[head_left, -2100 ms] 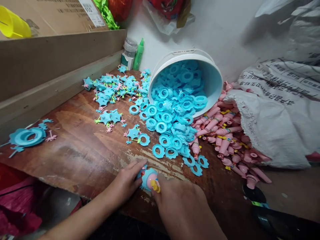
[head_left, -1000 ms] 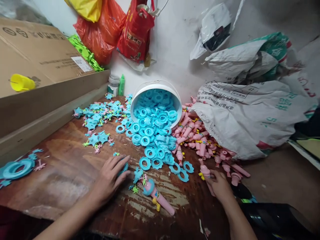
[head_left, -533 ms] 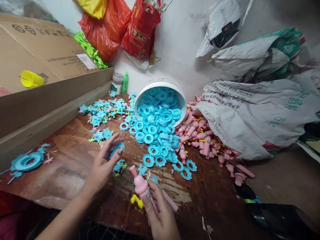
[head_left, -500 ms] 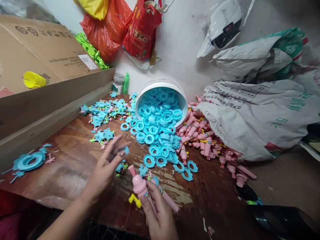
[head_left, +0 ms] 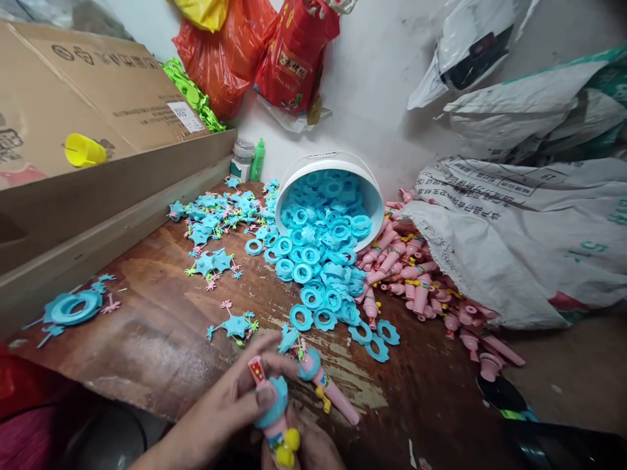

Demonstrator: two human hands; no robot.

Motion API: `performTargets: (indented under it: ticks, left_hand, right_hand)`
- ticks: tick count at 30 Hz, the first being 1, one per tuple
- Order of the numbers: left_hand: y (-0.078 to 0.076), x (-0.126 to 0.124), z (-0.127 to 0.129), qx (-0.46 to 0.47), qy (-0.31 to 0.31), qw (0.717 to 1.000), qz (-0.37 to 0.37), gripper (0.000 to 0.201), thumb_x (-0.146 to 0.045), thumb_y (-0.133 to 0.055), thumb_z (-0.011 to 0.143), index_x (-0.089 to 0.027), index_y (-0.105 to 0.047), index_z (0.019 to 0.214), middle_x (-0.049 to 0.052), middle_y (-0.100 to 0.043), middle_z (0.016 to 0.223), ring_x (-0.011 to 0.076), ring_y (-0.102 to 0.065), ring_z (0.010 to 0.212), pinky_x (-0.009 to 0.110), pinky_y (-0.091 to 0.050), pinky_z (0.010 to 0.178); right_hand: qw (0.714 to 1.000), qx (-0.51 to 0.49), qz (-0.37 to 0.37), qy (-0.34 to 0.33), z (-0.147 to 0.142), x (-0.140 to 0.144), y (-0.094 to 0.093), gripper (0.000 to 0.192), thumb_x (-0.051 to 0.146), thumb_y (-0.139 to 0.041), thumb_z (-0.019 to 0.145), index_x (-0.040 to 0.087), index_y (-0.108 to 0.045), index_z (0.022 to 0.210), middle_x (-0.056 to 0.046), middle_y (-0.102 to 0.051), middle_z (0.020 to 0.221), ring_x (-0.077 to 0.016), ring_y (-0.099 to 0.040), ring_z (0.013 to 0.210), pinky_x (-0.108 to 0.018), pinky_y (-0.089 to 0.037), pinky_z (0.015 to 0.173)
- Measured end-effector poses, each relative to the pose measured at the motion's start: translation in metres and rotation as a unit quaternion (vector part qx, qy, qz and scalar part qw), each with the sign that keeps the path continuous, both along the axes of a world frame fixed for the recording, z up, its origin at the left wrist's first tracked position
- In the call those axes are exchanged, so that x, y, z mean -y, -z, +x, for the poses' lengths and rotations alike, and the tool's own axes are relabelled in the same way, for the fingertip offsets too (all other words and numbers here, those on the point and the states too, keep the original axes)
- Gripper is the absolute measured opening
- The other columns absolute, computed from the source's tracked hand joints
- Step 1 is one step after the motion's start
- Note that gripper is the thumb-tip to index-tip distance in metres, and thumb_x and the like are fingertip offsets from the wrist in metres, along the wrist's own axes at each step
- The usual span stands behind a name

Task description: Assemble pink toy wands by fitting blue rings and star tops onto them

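Note:
Near the bottom edge my left hand (head_left: pixel 223 408) and my right hand (head_left: pixel 313 450) meet on one pink toy handle (head_left: pixel 274 418). The left fingers press a blue ring (head_left: pixel 274 398) onto its top; the right hand grips it from below, mostly out of frame. A yellow knob shows at the handle's lower end. Just right of it an assembled pink and blue toy (head_left: pixel 326 385) lies on the wooden table (head_left: pixel 161 326). A blue star piece (head_left: pixel 238 324) lies a little above my left hand.
A tipped white bucket (head_left: pixel 337 166) spills blue rings (head_left: pixel 313 261) across the table middle. Pink handles (head_left: pixel 416 287) pour from a white sack (head_left: pixel 519 241) at right. Blue star pieces (head_left: pixel 215 215) lie back left beside a cardboard box (head_left: pixel 83 130). Bags hang on the wall.
My left hand picked a blue ring off the table and brought it onto the pink handle that my right hand fetched from the pile. Both hands have moved down toward me.

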State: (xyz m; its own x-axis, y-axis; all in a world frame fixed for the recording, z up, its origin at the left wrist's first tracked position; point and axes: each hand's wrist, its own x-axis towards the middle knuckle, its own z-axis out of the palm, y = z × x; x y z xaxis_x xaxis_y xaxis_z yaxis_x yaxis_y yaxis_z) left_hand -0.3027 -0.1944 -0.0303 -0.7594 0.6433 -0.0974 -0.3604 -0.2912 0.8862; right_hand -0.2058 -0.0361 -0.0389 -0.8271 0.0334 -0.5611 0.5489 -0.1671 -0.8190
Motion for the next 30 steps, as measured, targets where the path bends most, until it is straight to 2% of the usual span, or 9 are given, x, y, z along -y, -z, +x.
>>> performTargets:
  ticks: [2, 4, 5, 7, 10, 13, 19, 26, 30]
  left_hand:
    - [0.011, 0.007, -0.023, -0.124, -0.154, 0.967, -0.162, 0.057, -0.051, -0.055, 0.095, -0.033, -0.045, 0.148, 0.011, -0.06, 0.133, 0.0298, -0.057, 0.118, 0.046, -0.05, 0.097]
    - [0.024, 0.013, -0.042, -0.223, -0.264, 0.884, -0.315, 0.054, -0.046, -0.059, 0.092, -0.03, -0.052, 0.143, 0.011, -0.06, 0.13, 0.0333, -0.05, 0.122, 0.055, -0.044, 0.104]
    - [0.031, 0.014, -0.047, -0.259, -0.276, 0.85, -0.366, 0.054, -0.042, -0.062, 0.088, -0.028, -0.056, 0.14, 0.01, -0.061, 0.127, 0.034, -0.05, 0.119, 0.057, -0.043, 0.104]
    - [0.042, 0.014, -0.046, -0.305, -0.236, 0.828, -0.407, 0.052, -0.033, -0.063, 0.084, -0.027, -0.061, 0.135, 0.009, -0.064, 0.12, 0.0325, -0.052, 0.11, 0.055, -0.045, 0.1]
    - [0.047, 0.006, -0.026, -0.342, -0.163, 0.838, -0.394, 0.049, -0.021, -0.06, 0.084, -0.03, -0.065, 0.132, 0.006, -0.067, 0.104, 0.0288, -0.055, 0.099, 0.049, -0.048, 0.092]
    - [0.04, -0.003, -0.007, -0.36, -0.131, 0.836, -0.393, 0.046, -0.016, -0.061, 0.079, -0.031, -0.071, 0.121, 0.004, -0.066, 0.094, 0.0284, -0.055, 0.094, 0.047, -0.048, 0.089]
    - [0.033, -0.002, -0.01, -0.292, -0.069, 0.893, -0.334, 0.046, -0.019, -0.064, 0.08, -0.032, -0.069, 0.124, 0.004, -0.072, 0.115, 0.0288, -0.062, 0.107, 0.046, -0.049, 0.095]
    - [0.037, -0.002, -0.012, -0.261, -0.083, 0.908, -0.317, 0.053, -0.015, -0.062, 0.077, -0.029, -0.067, 0.128, 0.005, -0.072, 0.125, 0.0265, -0.067, 0.113, 0.041, -0.051, 0.099]
    - [0.031, -0.001, -0.013, -0.244, -0.082, 0.923, -0.286, 0.042, -0.023, -0.063, 0.081, -0.028, -0.072, 0.122, 0.007, -0.074, 0.117, 0.0265, -0.069, 0.106, 0.04, -0.052, 0.095]
  right_hand:
    - [0.999, 0.001, 0.033, 0.004, -0.008, -0.006, 0.002, 0.065, 0.081, -0.058, 0.08, 0.017, -0.069, 0.082, 0.0, -0.06, 0.058, -0.0083, -0.047, 0.041, -0.018, -0.032, 0.039]
    - [0.996, -0.011, 0.089, 0.011, -0.014, -0.015, 0.004, 0.065, 0.081, -0.061, 0.079, 0.017, -0.069, 0.09, 0.003, -0.058, 0.059, -0.0049, -0.04, 0.038, -0.016, -0.024, 0.037]
    - [0.993, -0.022, 0.116, 0.017, -0.017, -0.02, 0.005, 0.066, 0.079, -0.064, 0.077, 0.017, -0.071, 0.097, 0.004, -0.058, 0.06, -0.0048, -0.04, 0.039, -0.016, -0.024, 0.037]
    - [0.987, -0.043, 0.15, 0.024, -0.017, -0.029, 0.005, 0.066, 0.074, -0.07, 0.075, 0.019, -0.071, 0.112, 0.003, -0.062, 0.063, -0.0089, -0.051, 0.045, -0.017, -0.035, 0.041]
    - [0.982, -0.071, 0.172, 0.023, -0.009, -0.039, 0.002, 0.059, 0.062, -0.075, 0.075, 0.022, -0.072, 0.119, -0.006, -0.077, 0.098, -0.024, -0.073, 0.089, -0.031, -0.059, 0.076]
    - [0.967, -0.087, 0.238, -0.007, 0.002, -0.045, -0.003, 0.048, 0.051, -0.073, 0.079, 0.022, -0.075, 0.117, -0.01, -0.073, 0.127, -0.0307, -0.065, 0.122, -0.04, -0.05, 0.106]
    - [0.918, -0.113, 0.372, -0.084, 0.01, -0.053, -0.015, 0.034, 0.037, -0.063, 0.089, 0.027, -0.077, 0.118, -0.007, -0.075, 0.125, -0.0287, -0.067, 0.12, -0.036, -0.053, 0.102]
    - [0.923, -0.127, 0.359, -0.048, 0.008, -0.048, -0.023, 0.033, 0.043, -0.063, 0.089, 0.025, -0.079, 0.112, -0.007, -0.078, 0.119, -0.0276, -0.07, 0.114, -0.034, -0.054, 0.1]
    - [0.929, -0.132, 0.336, -0.083, 0.009, -0.046, -0.029, 0.036, 0.048, -0.065, 0.089, 0.025, -0.079, 0.113, -0.009, -0.079, 0.114, -0.029, -0.07, 0.112, -0.035, -0.054, 0.102]
